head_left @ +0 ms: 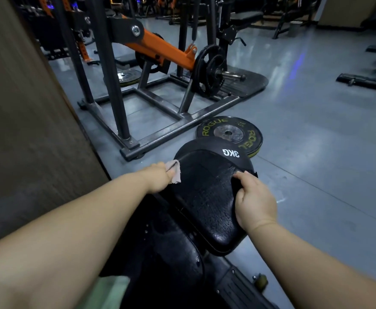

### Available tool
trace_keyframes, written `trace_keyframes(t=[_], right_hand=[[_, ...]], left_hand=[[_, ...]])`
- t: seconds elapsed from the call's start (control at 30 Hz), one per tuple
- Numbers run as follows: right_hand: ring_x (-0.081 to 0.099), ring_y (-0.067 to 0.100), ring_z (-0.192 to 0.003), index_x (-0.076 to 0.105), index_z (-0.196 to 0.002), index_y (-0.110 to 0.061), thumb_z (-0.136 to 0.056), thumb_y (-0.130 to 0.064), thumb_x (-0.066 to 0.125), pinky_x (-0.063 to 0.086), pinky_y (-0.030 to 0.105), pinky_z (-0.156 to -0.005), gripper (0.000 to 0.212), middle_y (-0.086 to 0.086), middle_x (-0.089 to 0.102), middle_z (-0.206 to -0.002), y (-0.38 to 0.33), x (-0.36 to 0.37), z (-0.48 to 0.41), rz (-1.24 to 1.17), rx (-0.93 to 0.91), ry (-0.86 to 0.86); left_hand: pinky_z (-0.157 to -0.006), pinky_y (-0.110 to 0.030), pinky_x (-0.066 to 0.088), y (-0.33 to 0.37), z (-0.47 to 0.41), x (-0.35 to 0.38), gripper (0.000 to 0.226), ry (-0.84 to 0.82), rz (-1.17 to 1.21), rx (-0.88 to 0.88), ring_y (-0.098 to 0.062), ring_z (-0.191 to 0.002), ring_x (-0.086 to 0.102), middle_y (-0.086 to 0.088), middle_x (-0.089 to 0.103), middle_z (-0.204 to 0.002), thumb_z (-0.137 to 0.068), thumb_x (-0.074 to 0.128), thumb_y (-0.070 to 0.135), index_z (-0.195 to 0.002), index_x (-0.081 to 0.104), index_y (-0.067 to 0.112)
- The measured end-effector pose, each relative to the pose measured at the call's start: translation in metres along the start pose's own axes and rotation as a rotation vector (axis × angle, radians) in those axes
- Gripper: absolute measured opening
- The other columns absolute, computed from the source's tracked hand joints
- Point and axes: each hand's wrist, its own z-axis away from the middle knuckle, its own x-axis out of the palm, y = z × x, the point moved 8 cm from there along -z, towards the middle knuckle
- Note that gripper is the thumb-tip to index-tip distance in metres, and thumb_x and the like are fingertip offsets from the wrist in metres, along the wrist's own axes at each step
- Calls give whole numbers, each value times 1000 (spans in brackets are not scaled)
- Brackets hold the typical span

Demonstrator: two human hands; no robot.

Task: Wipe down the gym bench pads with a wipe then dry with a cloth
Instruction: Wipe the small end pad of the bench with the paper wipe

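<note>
A black bench pad (205, 197) lies in front of me, its surface glistening wet, with "3KG" printed at its far end. My left hand (160, 178) grips a small pale wipe (175, 171) at the pad's left edge. My right hand (252, 198) holds the pad's right edge, fingers curled over the rim. A second black pad (171, 253) sits nearer to me, partly hidden by my left arm.
A black Rogue weight plate (229, 132) lies on the grey floor just beyond the pad. A steel frame machine (156, 121) with an orange arm stands ahead on the left. A brown wall (26, 108) runs along my left. Open floor lies to the right.
</note>
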Motion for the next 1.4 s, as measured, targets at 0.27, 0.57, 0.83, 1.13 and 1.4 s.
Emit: trace_keyframes(t=[0.27,0.57,0.83,1.13,1.4], right_hand=[[43,19,-130,62,-120,-23,-85,-2,43,32,26,-100,45,-3,57,-133,6,5,-2,-15,-28,59],[50,25,-119,64,-119,-18,-73,-17,31,30,25,-88,56,3,61,-127,9,6,-5,-37,-44,108],[46,33,-108,58,-107,-9,-73,-7,43,31,33,-89,37,12,55,-109,16,1,-3,-158,24,201],[26,19,-142,47,-138,-17,-98,-26,35,29,43,-112,43,0,39,-149,-51,17,-45,61,-423,-200],[50,25,-119,51,-103,-32,-101,-42,20,38,49,-97,33,-3,54,-126,-39,66,-102,132,-113,-465]], left_hand=[[-101,-41,40,45,-50,-6,52,22,78,2,-36,-121,49,-27,44,-136,-104,28,8,-152,13,-1],[-109,-42,28,152,-43,2,43,93,-73,243,-30,-135,36,-8,43,-147,-103,29,40,-139,47,22],[-113,-40,24,168,-20,13,38,-112,126,434,-28,-135,40,-11,42,-145,-99,36,28,-132,50,19],[-121,-34,5,74,4,17,54,364,48,130,-16,-149,7,3,8,-163,-103,25,30,-155,14,19],[-121,-34,-3,73,-5,24,57,330,-112,143,-13,-150,-4,6,-3,-164,-104,18,36,-156,4,20]])
